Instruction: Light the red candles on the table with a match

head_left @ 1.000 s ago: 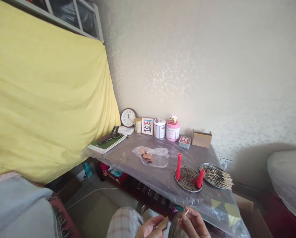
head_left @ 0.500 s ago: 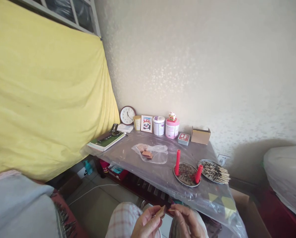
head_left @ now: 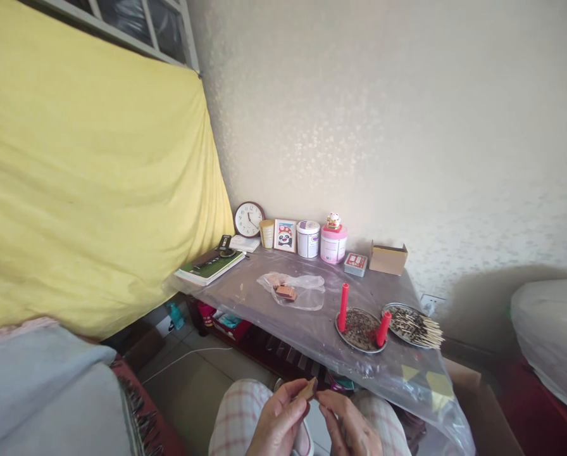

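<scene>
At the bottom of the view my left hand (head_left: 280, 423) pinches a small brown matchbox (head_left: 307, 388) between thumb and fingers. My right hand (head_left: 350, 425) is closed right beside it, fingertips meeting the box's end; a match held there a moment ago is now hidden by the fingers. Both hands are over my lap in checked trousers, in front of a low table (head_left: 264, 297) covered in clear plastic. Two red candles (head_left: 343, 306) stand on a round metal plate (head_left: 359, 330). A second plate (head_left: 409, 325) beside it holds several used matchsticks.
A clear bag (head_left: 295, 291) with brown boxes lies mid-table. Along the wall stand a clock (head_left: 248, 219), a small picture frame (head_left: 285, 235), two tins (head_left: 319, 240), a small red box and an open cardboard box (head_left: 388, 258). Books (head_left: 210, 266) lie at the left; yellow cloth (head_left: 84, 183) hangs left.
My hands have come together at the matchbox. The pale match stick seen in my right hand a second ago no longer shows. The view shifted slightly.
</scene>
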Available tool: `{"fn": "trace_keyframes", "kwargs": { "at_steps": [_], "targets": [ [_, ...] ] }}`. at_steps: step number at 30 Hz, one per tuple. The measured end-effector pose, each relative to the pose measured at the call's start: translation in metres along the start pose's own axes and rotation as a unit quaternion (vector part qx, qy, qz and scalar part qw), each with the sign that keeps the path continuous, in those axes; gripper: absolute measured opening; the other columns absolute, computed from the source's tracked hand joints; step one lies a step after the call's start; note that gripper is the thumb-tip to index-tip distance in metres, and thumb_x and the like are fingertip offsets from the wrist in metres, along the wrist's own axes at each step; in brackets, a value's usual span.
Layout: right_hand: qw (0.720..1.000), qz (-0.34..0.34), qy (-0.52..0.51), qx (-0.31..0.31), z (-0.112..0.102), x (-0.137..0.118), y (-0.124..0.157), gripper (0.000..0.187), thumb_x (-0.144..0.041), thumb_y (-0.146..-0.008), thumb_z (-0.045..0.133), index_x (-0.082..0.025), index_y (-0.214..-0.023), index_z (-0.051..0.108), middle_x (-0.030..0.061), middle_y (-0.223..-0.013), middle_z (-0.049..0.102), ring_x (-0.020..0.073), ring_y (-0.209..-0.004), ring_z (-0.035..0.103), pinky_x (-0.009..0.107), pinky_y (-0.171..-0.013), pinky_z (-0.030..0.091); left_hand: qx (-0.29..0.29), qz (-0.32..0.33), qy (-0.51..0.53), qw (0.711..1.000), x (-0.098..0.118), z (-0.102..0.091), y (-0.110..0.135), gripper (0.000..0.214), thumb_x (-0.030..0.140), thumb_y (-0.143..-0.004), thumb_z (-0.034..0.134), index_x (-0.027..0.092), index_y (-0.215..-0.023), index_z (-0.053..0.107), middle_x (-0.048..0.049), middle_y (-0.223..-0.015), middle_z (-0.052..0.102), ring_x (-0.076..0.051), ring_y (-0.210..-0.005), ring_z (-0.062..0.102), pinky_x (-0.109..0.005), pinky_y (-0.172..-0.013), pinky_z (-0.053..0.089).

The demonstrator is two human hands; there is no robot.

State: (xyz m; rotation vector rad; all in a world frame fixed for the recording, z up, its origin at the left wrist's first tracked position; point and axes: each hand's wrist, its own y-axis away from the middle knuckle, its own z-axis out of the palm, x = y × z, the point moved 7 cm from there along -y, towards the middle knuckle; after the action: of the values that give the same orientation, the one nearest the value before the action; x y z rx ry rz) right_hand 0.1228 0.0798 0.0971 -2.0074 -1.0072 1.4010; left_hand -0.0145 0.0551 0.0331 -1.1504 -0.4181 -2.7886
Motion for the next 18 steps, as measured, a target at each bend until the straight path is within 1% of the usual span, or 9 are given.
{"fn": "trace_keyframes", "kwargs": {
  "at_steps": [2, 3, 6, 9, 11, 13, 16, 18],
  "targets": [
    [1.0, -0.006, 0.003, -0.015, -0.006, -0.006, -0.008, 0.019, -0.02, -0.091, 0.057, -0.027, -0.106, 0.067, 0.0038, -0.095, 0.076, 0.0166, -0.084, 0.074, 0.019, -0.076, 0.059, 0.004, -0.002, -0.003, 1.0, 0.005, 0.003, 0.003, 0.036, 0.036, -0.064, 0.081, 0.016, -0.093, 0.073, -0.0112, -0.1, 0.077, -0.021, -0.096, 0.068, -0.034, -0.092, 0.047],
    [1.0, 0.002, 0.003, -0.014, -0.01, -0.009, -0.012, 0.019, -0.018, -0.091, 0.057, -0.026, -0.105, 0.066, 0.0034, -0.094, 0.076, 0.016, -0.083, 0.074, 0.018, -0.075, 0.059, 0.01, -0.002, -0.005, 1.0, 0.007, 0.004, 0.004, 0.034, 0.035, -0.065, 0.08, 0.017, -0.093, 0.073, -0.0107, -0.101, 0.077, -0.021, -0.098, 0.067, -0.034, -0.094, 0.046],
    [0.999, 0.041, 0.001, 0.025, -0.021, -0.013, -0.022, 0.015, -0.018, -0.091, 0.057, -0.026, -0.099, 0.066, 0.0019, -0.089, 0.076, 0.0152, -0.079, 0.074, 0.019, -0.073, 0.059, 0.018, -0.001, -0.014, 1.0, 0.014, 0.011, 0.011, 0.029, 0.033, -0.069, 0.078, 0.018, -0.093, 0.073, -0.0093, -0.103, 0.076, -0.021, -0.103, 0.065, -0.034, -0.099, 0.044],
    [0.997, 0.05, 0.009, 0.053, -0.025, -0.019, -0.026, 0.014, -0.019, -0.09, 0.057, -0.026, -0.098, 0.066, 0.0016, -0.088, 0.076, 0.0159, -0.078, 0.074, 0.021, -0.072, 0.06, 0.005, 0.007, -0.029, 1.0, 0.022, 0.022, 0.018, 0.026, 0.031, -0.075, 0.072, 0.018, -0.098, 0.071, -0.0092, -0.108, 0.074, -0.021, -0.108, 0.063, -0.034, -0.102, 0.042],
    [0.997, 0.043, 0.021, 0.055, -0.023, -0.023, -0.026, 0.014, -0.019, -0.09, 0.057, -0.026, -0.099, 0.066, 0.0022, -0.088, 0.076, 0.0168, -0.079, 0.074, 0.024, -0.073, 0.06, -0.006, 0.015, -0.035, 0.999, 0.027, 0.029, 0.021, 0.024, 0.029, -0.079, 0.069, 0.018, -0.1, 0.07, -0.0087, -0.108, 0.073, -0.02, -0.109, 0.062, -0.034, -0.103, 0.042],
    [0.998, 0.027, 0.031, 0.044, -0.021, -0.028, -0.027, 0.015, -0.018, -0.09, 0.056, -0.026, -0.099, 0.066, 0.0033, -0.089, 0.077, 0.0181, -0.08, 0.073, 0.026, -0.074, 0.06, -0.017, 0.023, -0.041, 0.999, 0.03, 0.034, 0.024, 0.022, 0.028, -0.081, 0.066, 0.017, -0.1, 0.069, -0.0088, -0.108, 0.072, -0.02, -0.109, 0.061, -0.033, -0.102, 0.042],
    [0.999, -0.001, 0.033, 0.03, -0.018, -0.032, -0.028, 0.018, -0.015, -0.09, 0.055, -0.027, -0.1, 0.065, 0.0044, -0.091, 0.076, 0.0187, -0.082, 0.073, 0.028, -0.074, 0.06, -0.019, 0.033, -0.049, 0.998, 0.033, 0.036, 0.025, 0.02, 0.027, -0.082, 0.064, 0.017, -0.098, 0.069, -0.0085, -0.105, 0.072, -0.02, -0.108, 0.062, -0.033, -0.101, 0.043],
    [0.998, -0.016, 0.036, 0.038, -0.019, -0.032, -0.031, 0.019, -0.013, -0.089, 0.056, -0.027, -0.1, 0.064, 0.0038, -0.09, 0.075, 0.0178, -0.081, 0.072, 0.027, -0.074, 0.059, -0.012, 0.037, -0.052, 0.998, 0.034, 0.035, 0.024, 0.019, 0.027, -0.081, 0.065, 0.016, -0.097, 0.069, -0.0083, -0.104, 0.073, -0.02, -0.107, 0.062, -0.033, -0.1, 0.043]
  ]
}}
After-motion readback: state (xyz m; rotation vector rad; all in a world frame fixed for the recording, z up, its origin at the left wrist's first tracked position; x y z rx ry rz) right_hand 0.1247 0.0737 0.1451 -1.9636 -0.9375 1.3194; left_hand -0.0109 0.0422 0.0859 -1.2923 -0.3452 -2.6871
